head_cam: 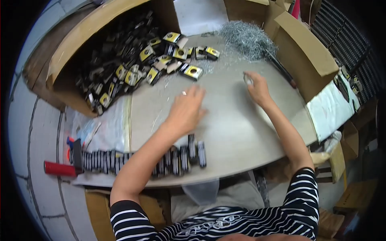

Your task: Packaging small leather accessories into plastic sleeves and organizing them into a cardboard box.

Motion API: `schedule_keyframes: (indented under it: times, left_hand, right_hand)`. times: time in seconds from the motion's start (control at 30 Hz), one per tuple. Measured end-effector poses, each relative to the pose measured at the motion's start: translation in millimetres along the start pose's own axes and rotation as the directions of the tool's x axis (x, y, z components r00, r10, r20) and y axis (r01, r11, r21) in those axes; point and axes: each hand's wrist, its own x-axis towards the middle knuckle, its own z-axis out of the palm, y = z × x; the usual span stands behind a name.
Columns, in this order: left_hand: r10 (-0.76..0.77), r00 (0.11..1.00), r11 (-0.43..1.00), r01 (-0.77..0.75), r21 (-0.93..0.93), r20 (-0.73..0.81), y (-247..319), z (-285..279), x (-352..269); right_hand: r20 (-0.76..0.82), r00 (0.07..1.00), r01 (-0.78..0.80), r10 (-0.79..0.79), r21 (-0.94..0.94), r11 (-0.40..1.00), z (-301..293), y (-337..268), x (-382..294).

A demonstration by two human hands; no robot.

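My left hand (188, 110), blurred, reaches over the tabletop with its fingers spread and no held thing visible. It is nearest to the small black-and-yellow cardboard boxes (193, 71) at the front of a heap. My right hand (258, 90) hovers to the right with its fingers curled. A small pale thing (248, 80) shows at its fingertips; whether it is held or wrapped around a finger is unclear. Beyond that hand lies a pile of thin silvery metal pieces (245, 39), perhaps nails or pins. Below my left forearm runs a row of small boxes (104, 161) standing on edge.
A large cardboard carton (71, 54) on its side holds the heap at left. Cardboard walls (307, 51) edge the table's right. A dark rod (282, 69) leans by the pile. A red-and-black holder (61, 169) stands at the row's left end. The tabletop (232, 141) curves toward me.
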Motion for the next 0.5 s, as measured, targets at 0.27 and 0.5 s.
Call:
schedule_keyframes:
  times: [0.27,0.5]
  left_hand:
    - [-0.030,0.979,0.980,-0.011,0.199,0.203,-133,44,118]
    - [-0.232,0.972,0.962,0.234,-0.139,0.033,-93,-14,57]
  right_hand:
    - [0.176,0.984,0.095,-0.029,-0.378,0.921,108,12,91]
    - [0.362,0.905,0.309,-0.223,-0.202,0.929,55,1,14]
